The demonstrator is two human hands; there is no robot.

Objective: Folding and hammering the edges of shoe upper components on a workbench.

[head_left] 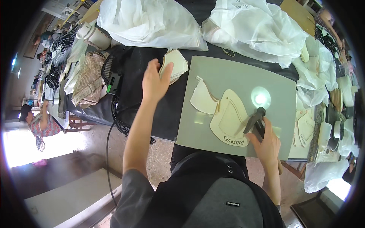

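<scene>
My left hand (156, 81) reaches to a stack of cream-coloured cut pieces (178, 65) at the board's upper left; the thumb overlaps the stack's edge and the fingers are spread apart from it. In my right hand (267, 142) is a black hand tool (257, 123) with two dark arms, its exact kind unclear. It sits over the right edge of a cream rounded template (228, 121) with handwriting and an inner outline. Touching that template's left side, a smaller pale cut piece (203, 97) lies flat. Both rest on a grey-green board (237, 70).
Two bulging white plastic bags (148, 24) (254, 32) stand along the far side. On the left are a black device with a green label (113, 84), coiled black cables (121, 121) and a patterned bag (88, 76). More marked templates (304, 129) lie at right. Another person (42, 123) is at far left.
</scene>
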